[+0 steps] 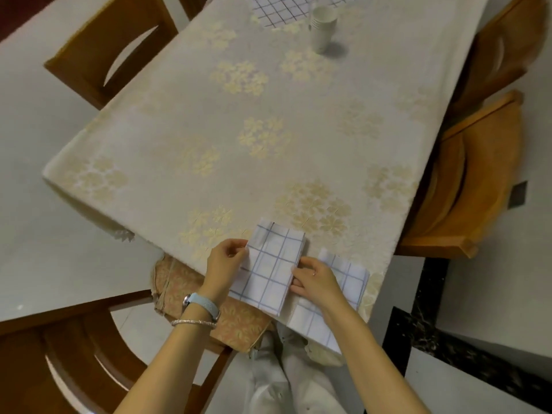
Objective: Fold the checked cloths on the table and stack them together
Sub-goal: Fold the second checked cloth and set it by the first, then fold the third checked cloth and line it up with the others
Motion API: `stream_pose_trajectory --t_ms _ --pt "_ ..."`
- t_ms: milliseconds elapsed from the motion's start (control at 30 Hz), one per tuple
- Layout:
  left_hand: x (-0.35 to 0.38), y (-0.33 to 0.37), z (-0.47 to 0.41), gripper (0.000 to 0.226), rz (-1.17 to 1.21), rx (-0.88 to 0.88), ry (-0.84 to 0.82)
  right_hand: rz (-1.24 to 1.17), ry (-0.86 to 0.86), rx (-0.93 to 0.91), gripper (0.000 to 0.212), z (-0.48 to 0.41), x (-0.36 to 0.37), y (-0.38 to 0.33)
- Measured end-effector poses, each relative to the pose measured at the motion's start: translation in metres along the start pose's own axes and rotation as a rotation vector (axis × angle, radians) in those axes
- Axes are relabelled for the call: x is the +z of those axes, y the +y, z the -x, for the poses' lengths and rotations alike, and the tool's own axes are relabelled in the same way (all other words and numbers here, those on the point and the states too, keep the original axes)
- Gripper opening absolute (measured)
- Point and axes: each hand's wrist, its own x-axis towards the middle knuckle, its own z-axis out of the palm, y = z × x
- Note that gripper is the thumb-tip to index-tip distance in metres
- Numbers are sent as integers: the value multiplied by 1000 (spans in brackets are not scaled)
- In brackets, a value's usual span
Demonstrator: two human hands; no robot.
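A folded white cloth with blue checks (270,265) lies at the table's near edge. My left hand (225,259) pinches its left edge and my right hand (315,282) grips its right edge. Under my right hand lies a second folded checked cloth (348,277), reaching past the table edge toward my lap. A third checked cloth (286,8), unfolded, lies at the far end of the table.
The table (239,138) wears a cream tablecloth with gold flowers. A stack of white paper cups (322,28) stands near the far cloth. Wooden chairs stand at far left (110,52), right (466,186) and near left (89,354).
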Motion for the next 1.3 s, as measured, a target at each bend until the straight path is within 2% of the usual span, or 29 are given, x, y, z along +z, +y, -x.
stream_pose_trajectory --t_ms 100,200,300,433,633,800,933,1067,1300 --pt "2 2 -11 17 -21 23 -8 -79 7 -31 19 1 -1 -4" --pt "5 6 -16 20 -51 26 5 -91 20 -45 35 -1 -3 -7" --pt "6 12 -12 22 -158 68 54 -56 6 -38 42 1 -5 -7" --pt "-2 23 -2 28 -266 164 103 -36 -30 -61 38 13 -13 -12" --pt "-35 55 32 26 48 209 60 52 -65 -307 20 51 -17 -46" --pt "-70 85 80 34 351 244 63 -27 -220 -441 28 80 -5 -83" --pt "-100 92 115 39 503 273 159 -1 -331 -503 42 99 11 -98" --pt "-131 86 154 39 627 291 278 46 -416 -514 43 119 35 -103" --pt "-191 42 225 41 672 358 462 87 -588 -520 46 162 104 -88"
